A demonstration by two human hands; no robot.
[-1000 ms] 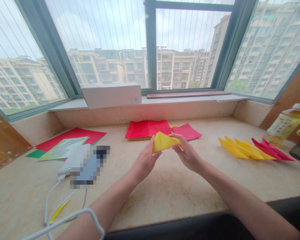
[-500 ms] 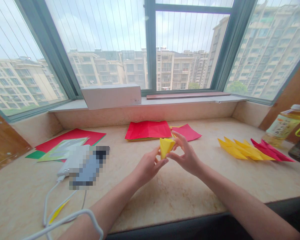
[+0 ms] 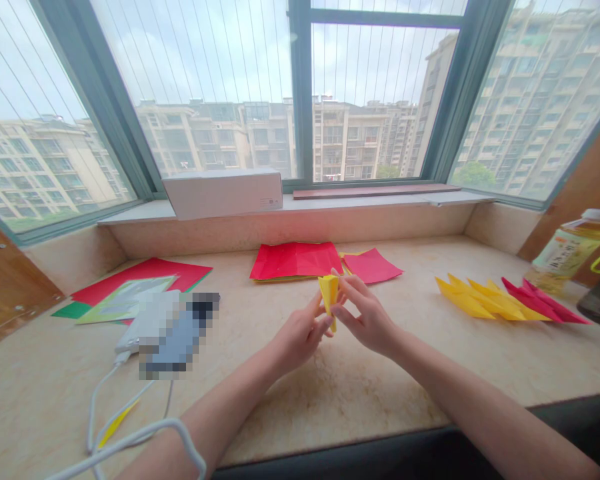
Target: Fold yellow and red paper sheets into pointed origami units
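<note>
A small folded piece of yellow paper (image 3: 329,293) is held upright between my two hands above the counter. My left hand (image 3: 303,333) pinches its lower left side with thumb and fingers. From the right, my right hand (image 3: 365,310) grips its upper right edge, thumb in front. Fingers hide part of the folds. Just behind lie a creased red sheet (image 3: 297,260) on top of yellow paper and a smaller red square (image 3: 374,265). Several folded yellow paper pieces (image 3: 473,297) and red folded pieces (image 3: 545,303) stand in a row to the right.
On the left are red and green sheets (image 3: 150,277), a white power bank (image 3: 147,323), a blurred-out phone (image 3: 177,340) and a white cable (image 3: 180,427). A drink bottle (image 3: 570,250) stands at the right. A white box (image 3: 225,193) rests on the sill.
The yellow paper has turned and looks narrower, its lower tip now showing below my fingers. My right hand has closed in on its right side.
</note>
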